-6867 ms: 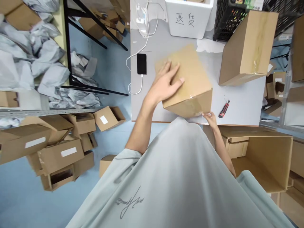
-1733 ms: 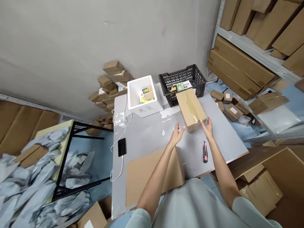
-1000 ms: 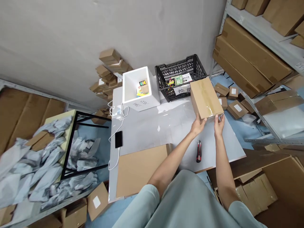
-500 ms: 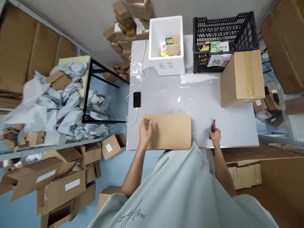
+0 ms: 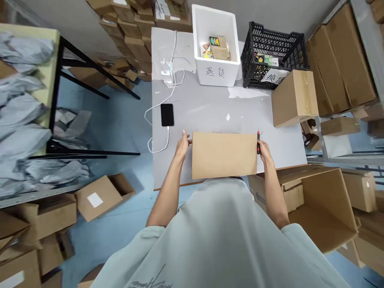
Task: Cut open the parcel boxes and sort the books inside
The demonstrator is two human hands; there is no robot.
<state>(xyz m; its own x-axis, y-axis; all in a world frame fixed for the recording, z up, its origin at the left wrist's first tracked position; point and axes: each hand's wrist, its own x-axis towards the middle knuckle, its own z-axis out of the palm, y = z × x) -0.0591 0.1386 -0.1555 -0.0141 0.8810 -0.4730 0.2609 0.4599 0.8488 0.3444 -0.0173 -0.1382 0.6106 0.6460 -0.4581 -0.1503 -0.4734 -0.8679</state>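
Observation:
A closed, plain brown cardboard box [image 5: 224, 155] lies at the near edge of the table, its long side across in front of me. My left hand [image 5: 181, 148] is at its left end, fingers apart, with one fingertip at the box edge; whether it presses on the box I cannot tell. At the right end, my right hand [image 5: 264, 152] is closed around a slim red and black utility knife [image 5: 258, 144], which points away from me. The knife lies right against the box's edge.
A black phone [image 5: 167, 115] on a white cable is at the table's left. Behind stand a white foam bin [image 5: 216, 74] and a black crate [image 5: 255, 74], both holding small packages. A taped carton [image 5: 288, 100] stands at right. Open boxes [image 5: 100, 196] lie on the floor.
My right hand has brought the knife left to the box's right end. My left hand has moved off the box top to its left end. The view has shifted right.

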